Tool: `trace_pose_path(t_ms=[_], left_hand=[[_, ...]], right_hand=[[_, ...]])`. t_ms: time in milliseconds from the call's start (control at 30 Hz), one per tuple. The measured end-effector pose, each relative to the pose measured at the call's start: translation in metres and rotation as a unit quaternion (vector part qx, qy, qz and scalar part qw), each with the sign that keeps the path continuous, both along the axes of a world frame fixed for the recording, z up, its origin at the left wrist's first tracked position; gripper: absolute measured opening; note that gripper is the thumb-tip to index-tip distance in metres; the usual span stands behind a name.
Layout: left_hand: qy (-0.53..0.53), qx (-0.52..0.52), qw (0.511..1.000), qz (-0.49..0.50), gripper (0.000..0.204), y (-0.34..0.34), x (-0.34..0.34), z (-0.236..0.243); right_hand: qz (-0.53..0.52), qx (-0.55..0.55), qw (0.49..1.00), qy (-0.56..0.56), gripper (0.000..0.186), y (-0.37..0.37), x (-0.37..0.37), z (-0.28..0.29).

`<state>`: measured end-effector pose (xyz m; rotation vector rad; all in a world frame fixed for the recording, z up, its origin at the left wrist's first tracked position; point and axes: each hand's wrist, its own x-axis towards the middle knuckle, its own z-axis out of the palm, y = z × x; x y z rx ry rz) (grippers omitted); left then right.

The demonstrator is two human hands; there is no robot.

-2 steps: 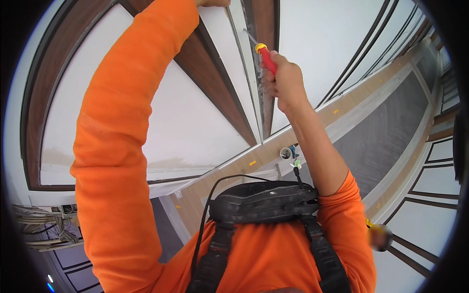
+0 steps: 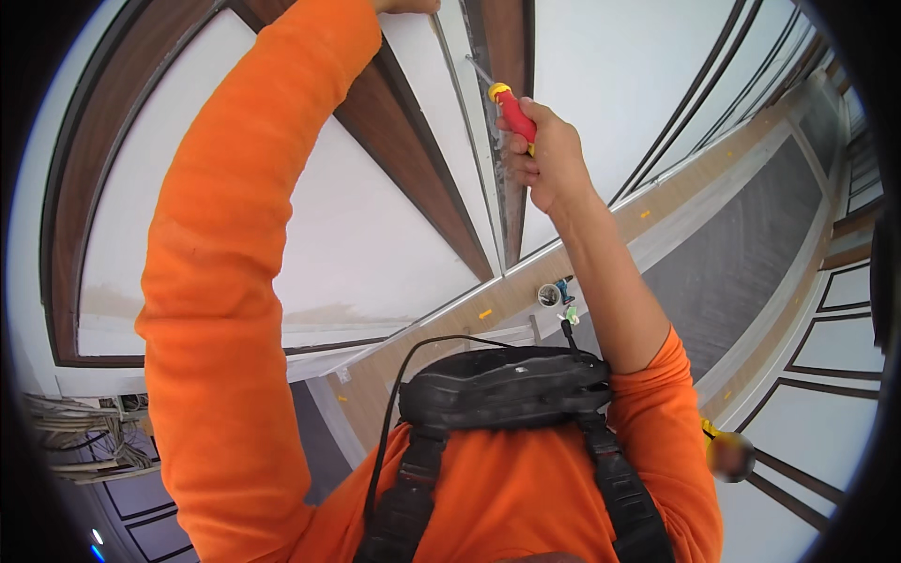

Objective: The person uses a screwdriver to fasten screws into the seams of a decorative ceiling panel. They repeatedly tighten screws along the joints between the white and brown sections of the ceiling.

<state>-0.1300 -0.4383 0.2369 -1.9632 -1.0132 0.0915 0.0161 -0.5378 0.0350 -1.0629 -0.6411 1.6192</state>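
My right hand [image 2: 557, 159] is closed around the red and yellow handle of a screwdriver [image 2: 513, 114]. The screwdriver's thin metal shaft points up and left, and its tip is at the narrow edge of a pale metal strip [image 2: 460, 70] on the wall. Beside that strip runs a dark brown trim board [image 2: 507, 56]. My left arm reaches up in an orange sleeve; only a sliver of my left hand [image 2: 409, 6] shows at the top edge, near the strip. Its fingers are mostly cut off, so what it touches is hidden.
White wall panels [image 2: 375, 216] with brown frames stand in front. Below on the floor are a small round container [image 2: 548, 296] and a blue power tool [image 2: 564, 290]. Bundled cables [image 2: 103, 436] hang at lower left. Another person [image 2: 730, 457] is at lower right. A black bag [image 2: 502, 389] sits on my chest.
The fingers of my right hand have loosened and shifted slightly on the screwdriver handle, baring more of its yellow end. My left arm stays nearly still.
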Motion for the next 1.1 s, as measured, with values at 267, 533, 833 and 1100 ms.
trace_pose_path(t_ms=[267,533,833,1100], left_hand=[[0.004,0.013,1.000,-0.022,0.113,-0.004,0.000,-0.002],[-0.002,0.001,1.000,0.000,0.114,0.003,0.005,-0.004],[-0.001,-0.027,0.999,0.018,0.115,0.001,0.009,0.001],[-0.006,0.003,1.000,-0.011,0.115,0.000,0.008,-0.004]], right_hand=[[-0.181,0.303,0.686,-0.636,0.026,-0.017,-0.001,0.004],[-0.060,0.077,0.994,-0.046,0.026,0.002,0.025,0.011],[-0.227,0.345,0.612,-0.675,0.026,-0.005,-0.003,-0.019],[-0.051,0.115,0.971,-0.202,0.015,0.009,0.009,-0.006]])
